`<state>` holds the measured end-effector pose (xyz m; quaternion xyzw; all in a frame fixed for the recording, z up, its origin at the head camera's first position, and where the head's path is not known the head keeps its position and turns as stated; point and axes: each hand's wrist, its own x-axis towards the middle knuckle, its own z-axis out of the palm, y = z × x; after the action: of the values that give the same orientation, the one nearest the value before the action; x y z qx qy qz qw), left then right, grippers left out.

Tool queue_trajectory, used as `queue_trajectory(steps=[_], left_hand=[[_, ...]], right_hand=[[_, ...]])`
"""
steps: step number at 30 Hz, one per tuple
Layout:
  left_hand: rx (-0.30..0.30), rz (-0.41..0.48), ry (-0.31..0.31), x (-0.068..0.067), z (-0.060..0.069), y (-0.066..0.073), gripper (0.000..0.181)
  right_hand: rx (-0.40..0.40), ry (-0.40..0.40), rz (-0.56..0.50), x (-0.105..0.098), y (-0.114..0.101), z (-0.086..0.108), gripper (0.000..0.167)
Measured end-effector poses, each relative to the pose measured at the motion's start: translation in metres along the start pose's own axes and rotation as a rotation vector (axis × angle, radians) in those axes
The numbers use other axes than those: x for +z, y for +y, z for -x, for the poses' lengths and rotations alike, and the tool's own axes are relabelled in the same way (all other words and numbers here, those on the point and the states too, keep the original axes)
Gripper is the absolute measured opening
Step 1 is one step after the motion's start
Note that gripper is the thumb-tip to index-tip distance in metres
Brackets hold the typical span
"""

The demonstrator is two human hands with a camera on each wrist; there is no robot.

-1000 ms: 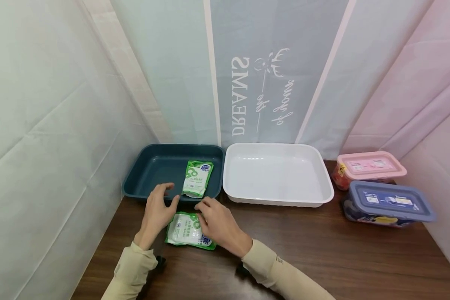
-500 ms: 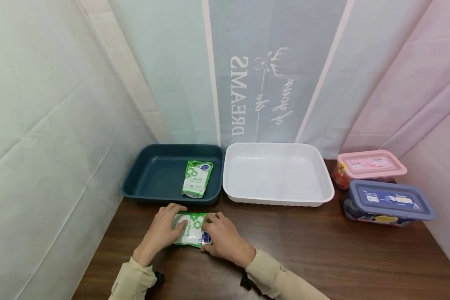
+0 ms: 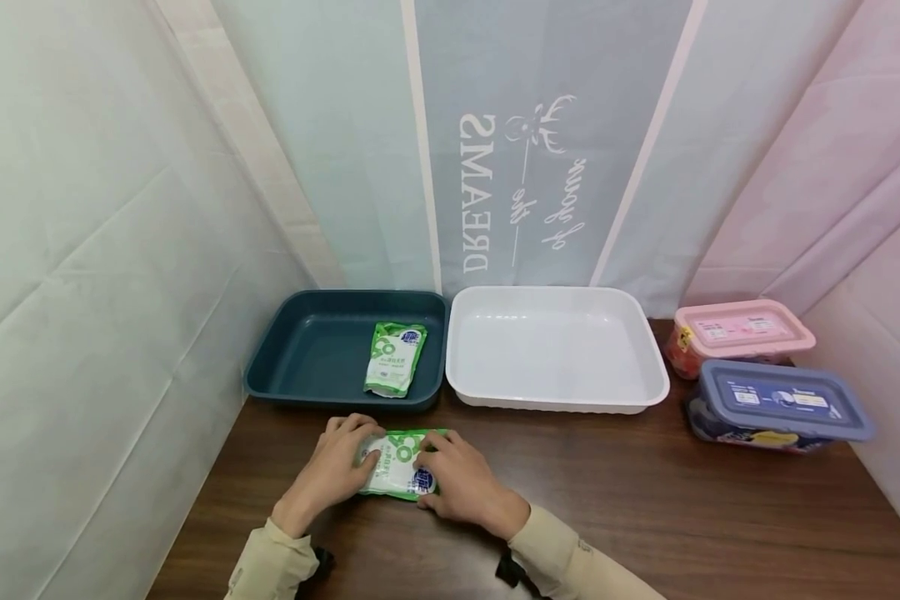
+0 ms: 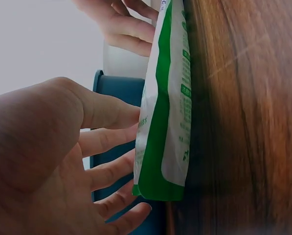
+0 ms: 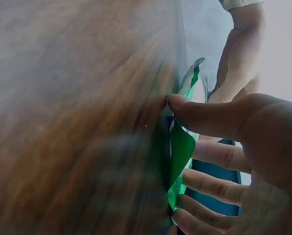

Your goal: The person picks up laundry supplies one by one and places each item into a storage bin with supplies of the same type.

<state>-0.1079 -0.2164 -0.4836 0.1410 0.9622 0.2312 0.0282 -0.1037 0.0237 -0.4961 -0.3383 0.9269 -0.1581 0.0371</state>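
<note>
A green-and-white detergent pouch (image 3: 393,467) lies flat on the wooden table in front of the trays, held at both ends. My left hand (image 3: 337,462) grips its left end, the thumb on the top face and the fingers toward the far edge; in the left wrist view the thumb touches the pouch (image 4: 158,132). At the other end, my right hand (image 3: 465,483) holds it with the thumb at the near edge and the fingers over the far side. A second, similar pouch (image 3: 394,360) lies in the dark teal tray (image 3: 270,385), near its right wall.
Beside the teal tray stands a white tray (image 3: 555,402), edges nearly touching. Farther right sit a pink-lidded box (image 3: 742,329) and a blue-lidded box (image 3: 783,404). Curtains (image 3: 540,50) hang behind, and pale fabric (image 3: 105,292) walls in the left side.
Both hands have come down from above the pouch in front and taken hold of its ends. Over the last half second, pouch and hands shifted slightly right. The pouch in the teal tray stayed put.
</note>
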Motion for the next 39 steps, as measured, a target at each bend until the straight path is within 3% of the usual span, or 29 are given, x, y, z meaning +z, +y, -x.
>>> queue_trajectory(steps=[10,17,27,32,39], left_hand=[[0.014,0.056,-0.065,0.002,-0.002,0.006,0.024],[-0.020,0.111,-0.161,0.002,-0.002,0.013,0.026],[-0.003,0.133,-0.220,0.004,-0.002,0.015,0.025],[-0.006,0.148,-0.234,0.005,0.000,0.016,0.023],[-0.012,0.157,-0.227,0.006,0.004,0.020,0.022]], right_hand=[[-0.016,-0.014,-0.018,-0.003,0.010,0.011,0.038],[-0.061,-0.058,-0.084,-0.007,0.021,0.020,0.037],[-0.117,-0.040,-0.191,-0.008,0.032,0.031,0.043],[-0.049,0.012,-0.275,-0.009,0.037,0.038,0.050],[0.089,0.165,-0.359,-0.008,0.045,0.046,0.053]])
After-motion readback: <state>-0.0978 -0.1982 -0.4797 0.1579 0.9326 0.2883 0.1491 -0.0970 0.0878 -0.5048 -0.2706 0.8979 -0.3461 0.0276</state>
